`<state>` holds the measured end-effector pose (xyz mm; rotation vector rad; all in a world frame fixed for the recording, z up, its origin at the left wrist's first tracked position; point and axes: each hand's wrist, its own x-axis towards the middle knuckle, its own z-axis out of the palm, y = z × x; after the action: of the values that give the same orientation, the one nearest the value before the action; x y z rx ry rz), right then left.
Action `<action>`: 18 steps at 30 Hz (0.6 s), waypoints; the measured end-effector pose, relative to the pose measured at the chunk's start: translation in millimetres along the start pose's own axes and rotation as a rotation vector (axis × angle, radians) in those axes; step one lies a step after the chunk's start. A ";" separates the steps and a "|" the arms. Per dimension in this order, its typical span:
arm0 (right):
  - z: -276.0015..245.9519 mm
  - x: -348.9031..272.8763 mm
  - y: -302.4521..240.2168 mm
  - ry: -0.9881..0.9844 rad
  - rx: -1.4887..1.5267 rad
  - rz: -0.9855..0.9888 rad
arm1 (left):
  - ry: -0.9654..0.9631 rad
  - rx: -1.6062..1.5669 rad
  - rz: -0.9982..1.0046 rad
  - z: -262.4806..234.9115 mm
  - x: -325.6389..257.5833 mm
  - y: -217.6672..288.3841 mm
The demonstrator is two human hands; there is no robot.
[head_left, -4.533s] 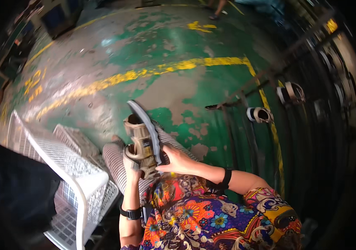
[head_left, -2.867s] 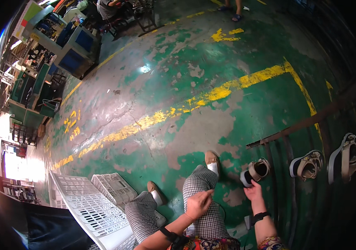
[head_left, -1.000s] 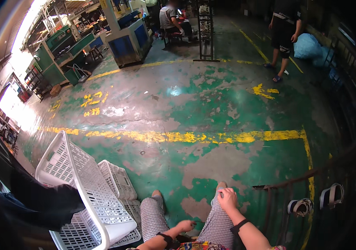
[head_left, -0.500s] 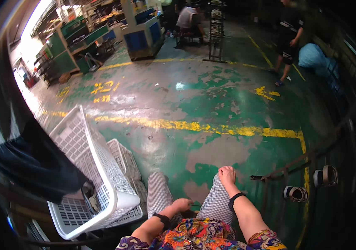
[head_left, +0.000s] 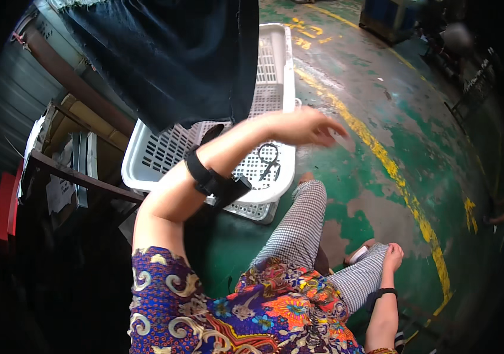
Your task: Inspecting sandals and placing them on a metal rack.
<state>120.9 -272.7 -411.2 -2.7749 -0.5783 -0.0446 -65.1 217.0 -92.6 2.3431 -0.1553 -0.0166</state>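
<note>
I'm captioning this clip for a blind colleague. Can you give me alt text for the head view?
A seated person's left hand reaches, empty, over a white slotted plastic basket holding black scissors. Their right hand rests on a knee, above a worn green floor with a yellow line.

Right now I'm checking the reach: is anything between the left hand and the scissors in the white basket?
Nothing visible. The left hand hovers open over the white basket, with the scissors lying uncovered just below it.

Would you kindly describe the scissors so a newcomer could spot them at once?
Find the white slotted basket on the green floor, beside the dark cloth. The scissors lie on its near right corner, under the raised left hand: the only small black looped tool there.
</note>
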 end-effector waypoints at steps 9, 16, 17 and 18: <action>5.7 16.3 -24.3 -0.119 -0.075 0.127 | -0.030 0.649 -1.200 -68.0 -207.4 -295.9; 0.0 29.0 -43.5 -0.082 -0.099 0.151 | 0.207 0.271 -1.373 44.1 -294.5 -412.0; 0.1 31.5 -47.4 -0.078 -0.109 0.165 | 0.239 0.299 -1.356 58.8 -299.7 -427.8; -1.9 33.8 -51.2 -0.062 -0.133 0.214 | 0.254 0.359 -1.465 71.0 -306.1 -439.5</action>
<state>131.8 -215.6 -391.5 -2.9607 -0.2995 0.0523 -325.9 507.4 -466.0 2.2296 1.7693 -0.4217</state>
